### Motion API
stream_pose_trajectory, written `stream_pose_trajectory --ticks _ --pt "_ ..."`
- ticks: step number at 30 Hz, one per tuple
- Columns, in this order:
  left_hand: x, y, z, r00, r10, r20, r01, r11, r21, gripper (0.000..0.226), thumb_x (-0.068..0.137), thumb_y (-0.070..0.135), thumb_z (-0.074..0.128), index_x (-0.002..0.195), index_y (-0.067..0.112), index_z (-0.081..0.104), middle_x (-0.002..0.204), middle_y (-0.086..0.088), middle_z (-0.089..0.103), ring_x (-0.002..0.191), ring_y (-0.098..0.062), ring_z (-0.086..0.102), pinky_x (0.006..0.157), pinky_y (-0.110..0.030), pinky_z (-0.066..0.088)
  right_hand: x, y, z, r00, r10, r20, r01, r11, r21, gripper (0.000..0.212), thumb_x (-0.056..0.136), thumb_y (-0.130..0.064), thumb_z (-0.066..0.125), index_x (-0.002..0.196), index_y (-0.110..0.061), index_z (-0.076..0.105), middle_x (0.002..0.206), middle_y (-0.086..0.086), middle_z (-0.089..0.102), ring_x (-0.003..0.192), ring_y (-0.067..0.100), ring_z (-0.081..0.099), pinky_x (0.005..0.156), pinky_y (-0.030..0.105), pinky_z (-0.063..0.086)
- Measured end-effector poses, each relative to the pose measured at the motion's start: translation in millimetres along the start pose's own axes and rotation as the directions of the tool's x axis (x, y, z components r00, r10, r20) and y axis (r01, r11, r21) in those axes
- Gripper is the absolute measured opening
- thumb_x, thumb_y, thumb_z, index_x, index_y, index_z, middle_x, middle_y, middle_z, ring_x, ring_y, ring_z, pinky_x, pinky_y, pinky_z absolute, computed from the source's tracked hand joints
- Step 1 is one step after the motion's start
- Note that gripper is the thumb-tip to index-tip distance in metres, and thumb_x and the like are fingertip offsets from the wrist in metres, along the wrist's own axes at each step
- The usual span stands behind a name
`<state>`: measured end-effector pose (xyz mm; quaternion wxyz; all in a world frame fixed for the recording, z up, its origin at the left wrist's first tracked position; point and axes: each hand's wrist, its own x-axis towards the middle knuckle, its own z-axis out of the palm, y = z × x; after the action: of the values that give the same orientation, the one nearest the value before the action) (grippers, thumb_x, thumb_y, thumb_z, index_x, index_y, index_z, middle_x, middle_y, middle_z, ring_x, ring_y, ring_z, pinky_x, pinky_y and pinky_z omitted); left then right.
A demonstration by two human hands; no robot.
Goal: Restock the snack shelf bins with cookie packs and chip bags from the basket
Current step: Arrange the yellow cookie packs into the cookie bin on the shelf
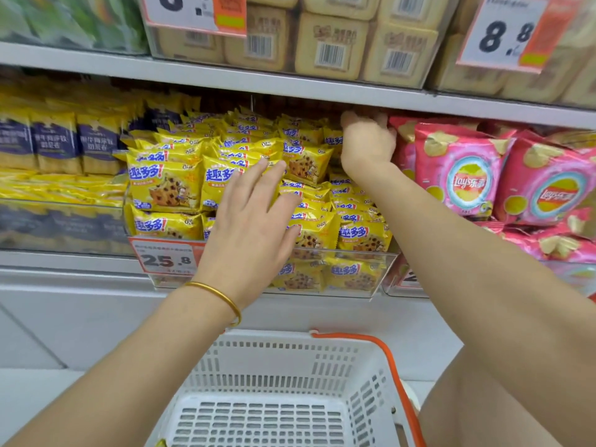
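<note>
Head view: clear plastic bin (pixel 385 272) at centre of the middle shelf, heaped with yellow chocolate-chip cookie packs (pixel 167 185) up to and above its front rim; price tag "25.8" (pixel 166 259) is fixed on the bin's front left. Left hand (pixel 248 217), gold bangle (pixel 219 293) on the wrist, lies flat on the front of the heap, fingers straight and spread apart, touching the packs and gripping none. Right hand (pixel 367 140) is up at the back right of the same bin, just under the edge of the upper shelf (pixel 225 80); knuckles face the camera and the fingers curl away out of sight, so cannot tell whether they hold a pack. Next bin to the right holds pink Lay's chip bags (pixel 461 175), standing just beside the right wrist. Left of the cookie bin: blue-and-yellow packs (pixel 58 140), blurred. Upper shelf carries beige biscuit packs (pixel 332 46) with barcodes and a price tag "8.8" (pixel 503 33). White slotted basket (pixel 290 359) with orange handle (pixel 387 353) sits below, between the two forearms; the right forearm crosses in front of part of the chip bin.
</note>
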<state>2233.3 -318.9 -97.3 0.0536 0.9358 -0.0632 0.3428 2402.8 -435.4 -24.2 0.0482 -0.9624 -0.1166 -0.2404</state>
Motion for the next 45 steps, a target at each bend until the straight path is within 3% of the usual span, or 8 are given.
stream_pose_trajectory --ticks 15,22,26,30,34,36,41,45 --pt "-1.9 -6.8 -0.7 0.999 0.047 -0.009 -0.048 0.999 -0.017 0.024 0.085 0.019 0.063 0.108 0.01 0.063 0.139 -0.018 0.045 0.134 -0.036 0.033 0.11 -0.053 0.028 -18.8 2.5 -1.1 0.999 0.002 0.039 -0.006 0.995 0.101 0.039 0.085 0.008 0.049 0.123 0.001 0.046 0.125 0.021 0.053 0.126 0.037 0.038 0.091 0.044 0.042" --pt "-31.7 -13.9 -30.8 0.986 0.165 -0.037 -0.165 0.986 0.005 0.021 0.087 0.019 0.051 0.097 0.008 0.066 0.123 -0.012 0.059 0.109 -0.036 0.051 0.09 -0.047 0.043 -154.2 3.4 -34.1 0.925 -0.153 -0.348 0.332 0.773 0.541 0.04 0.083 0.006 0.046 0.118 -0.009 0.059 0.112 0.009 0.062 0.104 0.026 0.058 0.087 0.036 0.043" --pt "-80.8 -35.5 -44.6 0.954 0.152 0.257 -0.164 0.986 0.025 0.025 0.084 0.022 0.047 0.095 0.01 0.066 0.116 -0.01 0.062 0.102 -0.036 0.054 0.08 -0.049 0.048 -235.6 -37.7 33.4 0.934 -0.356 0.024 0.216 0.617 0.757 0.029 0.087 -0.008 0.046 0.109 -0.016 0.064 0.103 0.004 0.065 0.087 0.024 0.065 0.078 0.038 0.05" --pt "-136.4 -60.3 -50.7 0.842 0.065 0.536 -0.116 0.991 0.062 0.038 0.078 0.031 0.04 0.095 0.011 0.067 0.114 -0.012 0.063 0.101 -0.037 0.056 0.077 -0.051 0.052 -304.6 -89.7 161.2 0.562 -0.594 0.576 0.117 0.746 0.655 0.031 0.095 -0.009 0.044 0.123 -0.017 0.057 0.124 0.007 0.057 0.111 0.025 0.055 0.091 0.035 0.044" --pt "-167.9 -79.1 -52.0 0.757 -0.019 0.653 -0.049 0.995 0.086 0.042 0.078 0.036 0.037 0.096 0.014 0.067 0.114 -0.011 0.063 0.101 -0.037 0.056 0.079 -0.052 0.051 -371.8 -131.1 229.9 0.176 -0.596 0.784 0.058 0.801 0.596 0.046 0.097 -0.024 0.05 0.139 -0.01 0.039 0.142 0.012 0.041 0.126 0.027 0.044 0.101 0.035 0.037" --pt "-174.5 -85.2 -51.9 0.735 -0.036 0.677 -0.032 0.996 0.088 0.044 0.077 0.037 0.036 0.094 0.012 0.068 0.111 -0.012 0.064 0.098 -0.037 0.057 0.077 -0.051 0.052 -398.7 -147.5 240.9 0.043 -0.597 0.801 -0.05 0.799 0.599 0.037 0.092 -0.038 0.056 0.12 -0.015 0.052 0.121 0.011 0.054 0.11 0.027 0.053 0.095 0.038 0.039" --pt "-178.6 -95.7 -47.8 0.69 -0.041 0.722 -0.025 0.996 0.08 0.047 0.075 0.036 0.034 0.091 0.011 0.07 0.106 -0.013 0.066 0.096 -0.039 0.059 0.072 -0.051 0.054 -442.2 -166.1 252.2 0.026 -0.58 0.814 0.035 0.814 0.579 0.053 0.072 -0.046 0.073 0.107 -0.014 0.05 0.101 0.008 0.053 0.091 0.026 0.056 0.077 0.042 0.052" --pt "-174.6 -98.7 -46.5 0.634 -0.056 0.772 0.004 0.998 0.07 0.049 0.076 0.038 0.032 0.093 0.012 0.07 0.103 -0.011 0.067 0.093 -0.037 0.059 0.071 -0.05 0.054 -409.0 -153.2 229.8 -0.025 -0.524 0.852 -0.547 0.72 0.427 0.021 0.083 -0.02 0.06 0.071 -0.019 0.043 0.071 0.002 0.044 0.061 0.014 0.047 0.057 0.03 0.045"
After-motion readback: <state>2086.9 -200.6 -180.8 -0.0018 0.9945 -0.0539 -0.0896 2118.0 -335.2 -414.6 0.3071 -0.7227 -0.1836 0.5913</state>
